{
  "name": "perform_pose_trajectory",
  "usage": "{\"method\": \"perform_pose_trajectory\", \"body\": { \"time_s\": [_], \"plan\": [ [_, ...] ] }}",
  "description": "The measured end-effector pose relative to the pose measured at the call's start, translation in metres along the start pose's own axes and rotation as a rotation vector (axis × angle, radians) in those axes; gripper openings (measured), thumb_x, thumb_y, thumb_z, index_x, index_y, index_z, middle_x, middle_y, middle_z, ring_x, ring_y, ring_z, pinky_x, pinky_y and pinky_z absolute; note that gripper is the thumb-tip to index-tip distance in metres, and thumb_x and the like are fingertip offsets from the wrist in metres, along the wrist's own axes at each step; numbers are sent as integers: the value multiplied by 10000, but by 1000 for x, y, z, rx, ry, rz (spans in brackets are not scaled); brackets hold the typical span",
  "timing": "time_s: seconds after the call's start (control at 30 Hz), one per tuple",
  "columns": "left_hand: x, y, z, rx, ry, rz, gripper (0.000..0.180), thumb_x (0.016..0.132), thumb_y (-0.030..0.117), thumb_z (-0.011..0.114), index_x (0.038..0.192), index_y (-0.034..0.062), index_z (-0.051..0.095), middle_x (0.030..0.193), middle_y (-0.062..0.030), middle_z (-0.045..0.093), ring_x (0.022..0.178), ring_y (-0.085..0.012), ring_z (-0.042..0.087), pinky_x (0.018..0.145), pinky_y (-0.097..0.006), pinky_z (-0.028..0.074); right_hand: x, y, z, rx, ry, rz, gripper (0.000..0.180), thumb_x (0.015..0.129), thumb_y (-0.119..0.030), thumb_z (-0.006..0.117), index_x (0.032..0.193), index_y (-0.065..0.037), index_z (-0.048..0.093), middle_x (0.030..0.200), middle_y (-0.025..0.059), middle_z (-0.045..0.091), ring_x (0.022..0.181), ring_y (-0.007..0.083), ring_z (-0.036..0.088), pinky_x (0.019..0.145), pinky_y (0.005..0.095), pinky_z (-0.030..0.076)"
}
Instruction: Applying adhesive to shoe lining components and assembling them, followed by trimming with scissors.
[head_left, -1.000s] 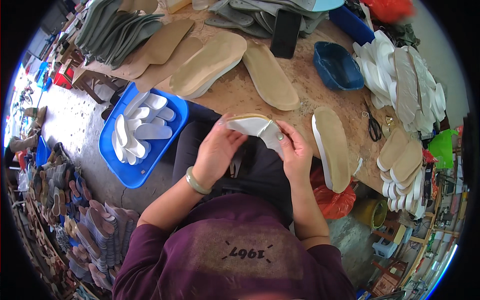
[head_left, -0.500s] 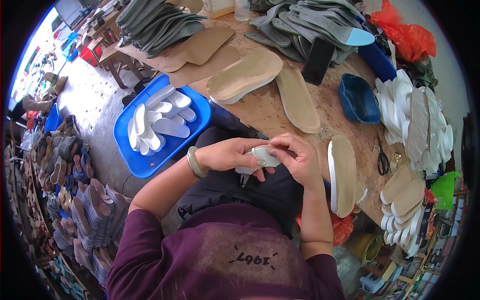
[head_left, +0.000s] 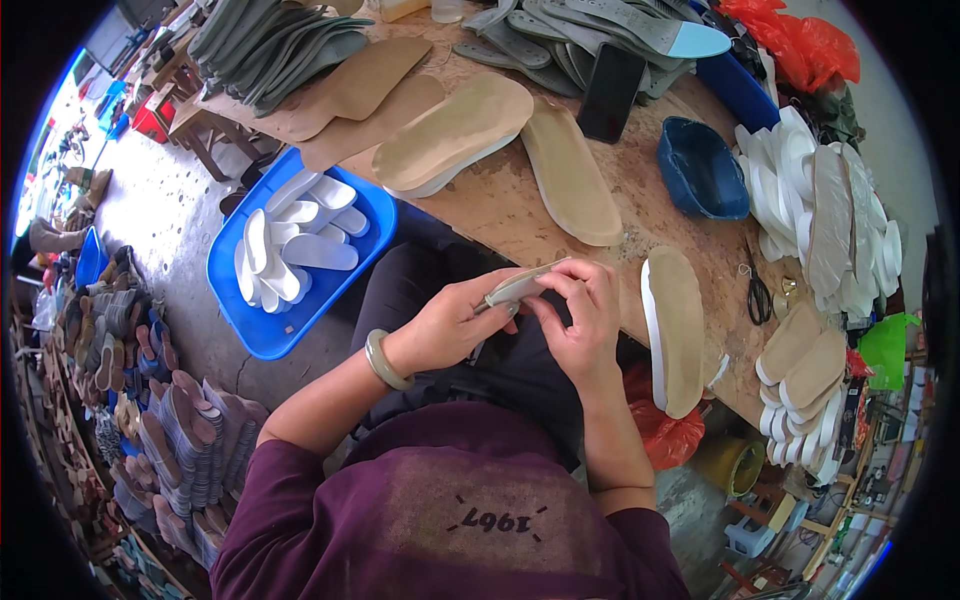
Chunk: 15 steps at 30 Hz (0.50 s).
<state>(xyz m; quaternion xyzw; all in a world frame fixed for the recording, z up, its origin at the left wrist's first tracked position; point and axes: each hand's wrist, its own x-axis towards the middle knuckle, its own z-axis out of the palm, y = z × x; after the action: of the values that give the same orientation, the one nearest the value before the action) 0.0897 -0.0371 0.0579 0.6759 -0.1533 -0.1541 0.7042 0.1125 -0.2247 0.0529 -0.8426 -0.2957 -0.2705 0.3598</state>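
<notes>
Above my lap, a small insole piece (head_left: 516, 288), white on the face and tan along its far edge, is pinched between both hands. My left hand (head_left: 452, 322), with a pale bangle at the wrist, grips its left end, thumb on the white face. At the other end my right hand (head_left: 580, 312) pinches the edge between thumb and fingers. The fingers hide part of the piece. On the table's near edge, right of my right hand, lies a tan-topped insole with a white base (head_left: 672, 330). Two more tan insoles (head_left: 455, 135) lie beyond my hands.
A blue tray (head_left: 262, 338) of white insole pieces stands at the left. The table holds a black phone (head_left: 612, 92), a dark blue bowl (head_left: 702, 168), scissors (head_left: 758, 295), grey insole stacks (head_left: 275, 50) and white insoles (head_left: 785, 190). A red bag (head_left: 665, 425) hangs below its edge.
The held piece has been turned so its tan edge now shows, and both hands remain on it. The surroundings have shifted slightly left and up in view.
</notes>
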Motion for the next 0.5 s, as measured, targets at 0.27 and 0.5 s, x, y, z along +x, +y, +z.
{"method": "perform_pose_trajectory", "body": {
  "time_s": [0.27, 0.5],
  "plan": [
    [-5, -11, 3, -174, -1, 1, 450, 988, 265, 515, 1358, 16, 455, 1017, -33, 593, 824, -96, 570, 776, -240, 480, -5, 1, 5, 18, 20, 28, 339, 643, -28, 792, 929, -105, 626, 960, 38, 572, 863, 247, 533, 736, 370, 435],
    [-4, -18, -1, -688, 44, -172, 421, 994, 237, 356, 1322, -6, 461, 1061, -97, 608, 835, -160, 603, 786, -277, 488, -7, -1, 7, -86, 42, -104, 275, 630, -26, 776, 835, -117, 618, 948, 18, 619, 878, 231, 563, 779, 362, 431]
  ]
}}
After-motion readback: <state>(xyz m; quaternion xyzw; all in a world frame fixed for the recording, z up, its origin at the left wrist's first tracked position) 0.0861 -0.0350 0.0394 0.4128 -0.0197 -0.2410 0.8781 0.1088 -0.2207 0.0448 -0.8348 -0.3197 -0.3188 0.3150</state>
